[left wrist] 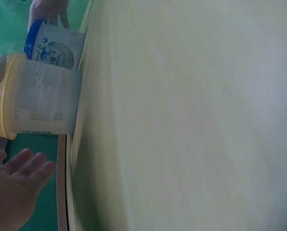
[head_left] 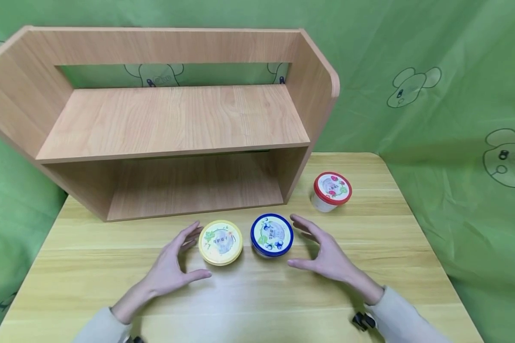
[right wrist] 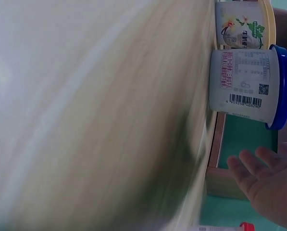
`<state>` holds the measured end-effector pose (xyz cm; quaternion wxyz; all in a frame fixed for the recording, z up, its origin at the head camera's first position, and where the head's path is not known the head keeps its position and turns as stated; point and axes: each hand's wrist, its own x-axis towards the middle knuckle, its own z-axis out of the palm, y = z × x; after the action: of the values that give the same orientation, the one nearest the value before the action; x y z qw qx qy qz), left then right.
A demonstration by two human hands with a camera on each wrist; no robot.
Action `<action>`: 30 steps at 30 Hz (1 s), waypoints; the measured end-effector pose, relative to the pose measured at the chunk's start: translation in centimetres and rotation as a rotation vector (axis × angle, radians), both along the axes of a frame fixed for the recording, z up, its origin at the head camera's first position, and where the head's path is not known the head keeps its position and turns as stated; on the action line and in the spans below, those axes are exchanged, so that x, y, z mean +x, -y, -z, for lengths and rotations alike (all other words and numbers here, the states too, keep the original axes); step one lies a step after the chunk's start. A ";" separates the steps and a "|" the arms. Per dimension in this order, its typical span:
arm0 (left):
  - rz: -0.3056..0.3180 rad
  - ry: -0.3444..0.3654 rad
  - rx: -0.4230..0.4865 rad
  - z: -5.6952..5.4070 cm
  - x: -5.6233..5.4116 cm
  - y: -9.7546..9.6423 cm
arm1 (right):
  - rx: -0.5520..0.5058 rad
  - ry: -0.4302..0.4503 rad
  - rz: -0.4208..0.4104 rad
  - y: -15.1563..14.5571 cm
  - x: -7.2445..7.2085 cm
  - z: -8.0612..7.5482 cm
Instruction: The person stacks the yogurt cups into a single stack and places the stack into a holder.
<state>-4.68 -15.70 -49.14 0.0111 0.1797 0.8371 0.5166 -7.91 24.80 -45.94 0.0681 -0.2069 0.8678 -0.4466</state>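
On the table before the shelf stand two lidded ice cream tubs, one with a yellow lid (head_left: 221, 243) and one with a blue lid (head_left: 272, 235), a narrow gap between them. My left hand (head_left: 171, 264) curves loosely beside the yellow-lidded tub, thumb and fingers spread apart around its left side. Right of the blue-lidded tub, my right hand (head_left: 326, 252) is spread the same way, with space between palm and tub. The right wrist view shows the barcode side of the blue-lidded tub (right wrist: 244, 86); the left wrist view shows the yellow-lidded tub (left wrist: 44, 96) upright on the table.
A third tub with a red lid (head_left: 332, 188) stands at the right, beside the wooden shelf (head_left: 176, 116). This two-level shelf fills the back left of the table (head_left: 257, 305). Green cloth (head_left: 412, 57) hangs behind and at the sides.
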 end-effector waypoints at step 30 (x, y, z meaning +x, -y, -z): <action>0.020 0.098 0.146 0.6 -1.1 -2.1 | -0.012 0.140 -0.029 1.6 -1.8 1.0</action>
<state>-5.81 -13.65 -49.70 0.0441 0.1629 0.7939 0.5842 -9.71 23.15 -46.90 0.1337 -0.1880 0.8553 -0.4640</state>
